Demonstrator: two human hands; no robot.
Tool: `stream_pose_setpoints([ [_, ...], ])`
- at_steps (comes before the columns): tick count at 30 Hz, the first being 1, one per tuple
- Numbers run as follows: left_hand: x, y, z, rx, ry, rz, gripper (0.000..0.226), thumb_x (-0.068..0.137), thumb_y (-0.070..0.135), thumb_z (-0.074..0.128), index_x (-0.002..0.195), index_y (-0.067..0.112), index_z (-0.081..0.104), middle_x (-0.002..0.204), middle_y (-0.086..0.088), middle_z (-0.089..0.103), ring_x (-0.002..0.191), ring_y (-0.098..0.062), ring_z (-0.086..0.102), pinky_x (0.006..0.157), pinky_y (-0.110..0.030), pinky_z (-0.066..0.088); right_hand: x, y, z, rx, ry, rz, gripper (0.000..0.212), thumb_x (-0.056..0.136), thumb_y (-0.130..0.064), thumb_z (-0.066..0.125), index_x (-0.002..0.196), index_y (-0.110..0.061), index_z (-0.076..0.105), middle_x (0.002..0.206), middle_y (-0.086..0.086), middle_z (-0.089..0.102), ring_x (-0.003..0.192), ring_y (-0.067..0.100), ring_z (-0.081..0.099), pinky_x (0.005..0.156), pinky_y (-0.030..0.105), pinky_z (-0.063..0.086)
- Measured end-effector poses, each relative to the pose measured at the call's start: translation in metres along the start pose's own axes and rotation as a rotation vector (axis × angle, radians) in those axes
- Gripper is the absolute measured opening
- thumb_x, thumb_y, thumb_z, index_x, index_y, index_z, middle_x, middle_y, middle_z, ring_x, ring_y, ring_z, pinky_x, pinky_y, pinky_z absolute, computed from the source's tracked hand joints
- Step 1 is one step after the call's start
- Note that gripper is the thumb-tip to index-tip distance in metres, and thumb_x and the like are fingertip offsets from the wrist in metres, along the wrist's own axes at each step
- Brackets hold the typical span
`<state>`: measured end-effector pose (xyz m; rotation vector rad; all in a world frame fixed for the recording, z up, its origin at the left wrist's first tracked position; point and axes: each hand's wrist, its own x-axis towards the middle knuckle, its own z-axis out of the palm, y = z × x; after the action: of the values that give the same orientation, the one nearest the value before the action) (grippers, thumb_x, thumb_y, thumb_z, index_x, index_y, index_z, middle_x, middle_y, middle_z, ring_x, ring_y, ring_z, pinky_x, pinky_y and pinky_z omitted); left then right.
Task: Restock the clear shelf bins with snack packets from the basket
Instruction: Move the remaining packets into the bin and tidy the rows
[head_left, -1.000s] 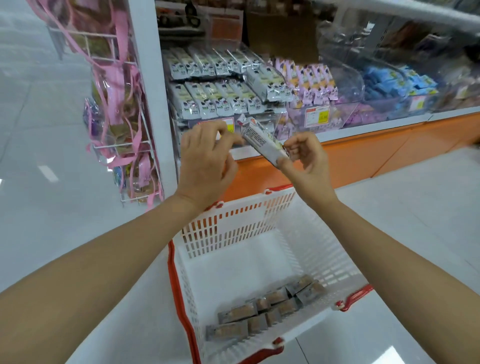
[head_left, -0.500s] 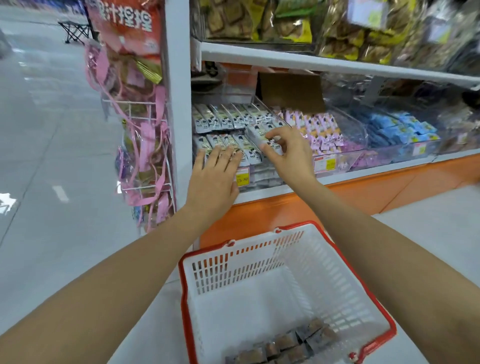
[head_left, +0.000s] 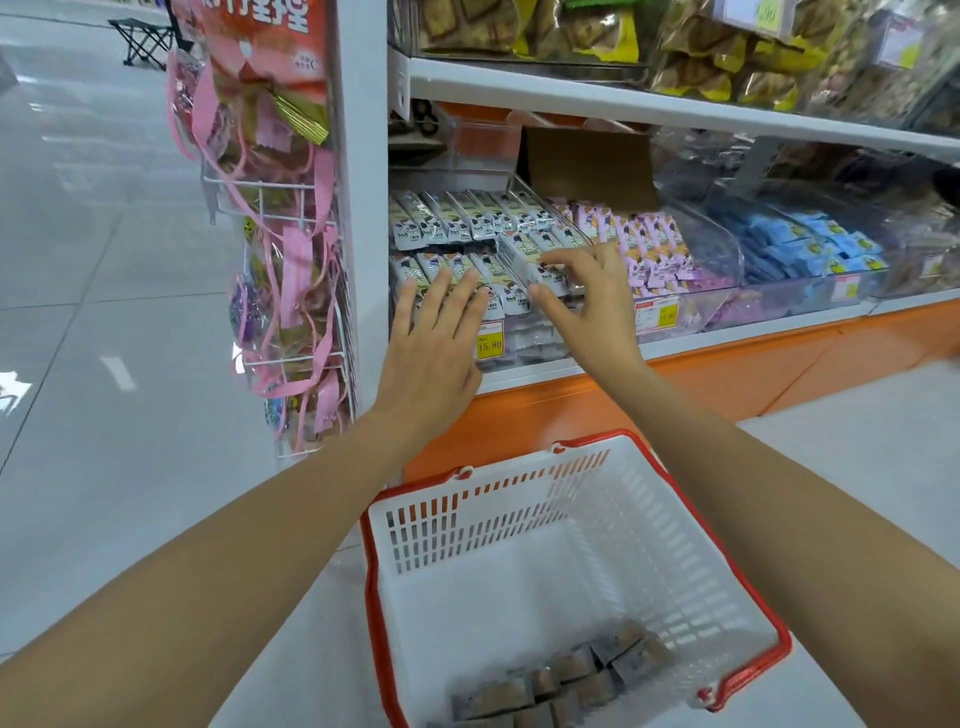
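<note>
A white snack packet (head_left: 522, 254) lies slanted on top of the rows of like packets in the leftmost clear bin (head_left: 524, 184) on the lower shelf. My right hand (head_left: 592, 296) reaches to its near end, fingertips touching it, thumb spread apart below. Beside it, my left hand (head_left: 434, 343) lies flat with straight fingers on the front row of packets. Below my arms stands a white basket with a red rim (head_left: 519, 499); several brown packets (head_left: 561, 680) lie at its bottom.
A bin of pink packets (head_left: 649, 244) and a bin of blue packets (head_left: 800, 244) stand to the right. An upper shelf (head_left: 623, 104) carries bagged snacks. A wire rack with pink-ribboned bags (head_left: 291, 270) hangs on the white post at left. Tiled floor surrounds the basket.
Both hands carried the white packet from above the basket up to the leftmost bin. It now lies on the stack, my left hand flat on the front row.
</note>
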<state>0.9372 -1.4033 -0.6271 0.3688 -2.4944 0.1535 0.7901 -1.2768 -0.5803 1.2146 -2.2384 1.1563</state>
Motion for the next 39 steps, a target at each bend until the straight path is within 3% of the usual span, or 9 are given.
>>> stream_pose_setpoints([
  [4,-0.015,0.012,0.006,-0.122,0.196,0.236,0.046,0.080,0.015,0.053,0.126,0.011,0.057,0.121,-0.011,0.057,0.115,-0.029,0.045,0.104,-0.043,0.031,-0.036,0.012,0.001,0.108,-0.013,-0.059,0.017,0.090,-0.022,0.068,0.103,-0.011,0.067,0.097,-0.003,0.053,0.088,0.000,0.049,0.077,0.011,0.039],
  [6,-0.023,0.017,0.015,-0.155,0.166,0.320,0.040,0.082,0.018,0.046,0.119,0.011,0.058,0.114,-0.011,0.059,0.109,-0.028,0.046,0.096,-0.040,0.034,-0.060,0.026,0.011,0.106,-0.084,-0.055,0.015,0.089,-0.020,0.069,0.100,-0.010,0.068,0.090,0.000,0.056,0.082,-0.002,0.047,0.073,0.011,0.036],
  [9,-0.038,0.022,0.037,-0.196,0.006,0.268,0.038,0.082,0.020,0.041,0.112,0.009,0.063,0.110,-0.011,0.059,0.106,-0.028,0.049,0.092,-0.039,0.037,-0.103,0.050,0.027,0.108,-0.220,0.030,0.016,0.085,-0.013,0.073,0.100,-0.012,0.069,0.087,-0.001,0.056,0.077,0.001,0.047,0.069,0.012,0.035],
  [12,-0.063,0.018,0.066,-0.178,-0.186,0.196,0.040,0.079,0.014,0.056,0.118,0.009,0.063,0.117,-0.011,0.060,0.110,-0.031,0.053,0.093,-0.042,0.042,-0.149,0.075,0.043,0.078,-0.388,0.152,0.016,0.086,-0.018,0.073,0.101,-0.016,0.069,0.088,-0.007,0.056,0.076,-0.001,0.050,0.068,0.009,0.037],
  [15,-0.094,0.010,0.094,-0.151,-0.396,0.140,0.053,0.080,0.015,0.069,0.131,0.010,0.057,0.135,-0.012,0.056,0.124,-0.032,0.051,0.103,-0.046,0.039,-0.194,0.097,0.058,0.074,-0.615,0.235,0.017,0.086,-0.025,0.073,0.102,-0.017,0.070,0.088,-0.009,0.060,0.073,-0.001,0.054,0.068,0.009,0.040],
  [19,-0.128,0.008,0.116,-0.152,-0.617,0.103,0.067,0.096,0.025,0.051,0.155,0.015,0.020,0.157,-0.005,0.031,0.139,-0.023,0.036,0.116,-0.040,0.025,-0.252,0.122,0.074,0.120,-0.931,0.328,0.020,0.086,-0.035,0.073,0.103,-0.026,0.068,0.087,-0.013,0.063,0.075,0.004,0.059,0.069,0.011,0.044],
  [26,-0.138,0.007,0.129,-0.077,-0.552,0.136,0.072,0.098,0.031,0.046,0.157,0.013,0.009,0.160,-0.006,0.025,0.141,-0.023,0.035,0.116,-0.038,0.027,-0.303,0.131,0.097,0.043,-1.325,0.301,0.037,0.083,-0.047,0.072,0.114,-0.029,0.062,0.095,-0.011,0.061,0.078,0.005,0.058,0.075,0.019,0.049],
  [30,-0.139,0.007,0.129,-0.089,-0.543,0.140,0.071,0.098,0.030,0.044,0.157,0.012,0.008,0.161,-0.006,0.024,0.141,-0.022,0.033,0.116,-0.038,0.026,-0.318,0.126,0.106,-0.053,-1.515,0.203,0.032,0.084,-0.037,0.072,0.113,-0.026,0.062,0.091,-0.012,0.057,0.081,0.008,0.055,0.080,0.026,0.048],
  [39,-0.139,0.006,0.129,-0.090,-0.557,0.128,0.071,0.099,0.030,0.044,0.157,0.015,0.005,0.162,-0.004,0.021,0.143,-0.021,0.030,0.119,-0.038,0.022,-0.323,0.122,0.103,-0.015,-1.506,0.210,0.017,0.083,-0.020,0.070,0.100,-0.017,0.073,0.089,-0.009,0.056,0.082,0.009,0.054,0.077,0.022,0.046],
])
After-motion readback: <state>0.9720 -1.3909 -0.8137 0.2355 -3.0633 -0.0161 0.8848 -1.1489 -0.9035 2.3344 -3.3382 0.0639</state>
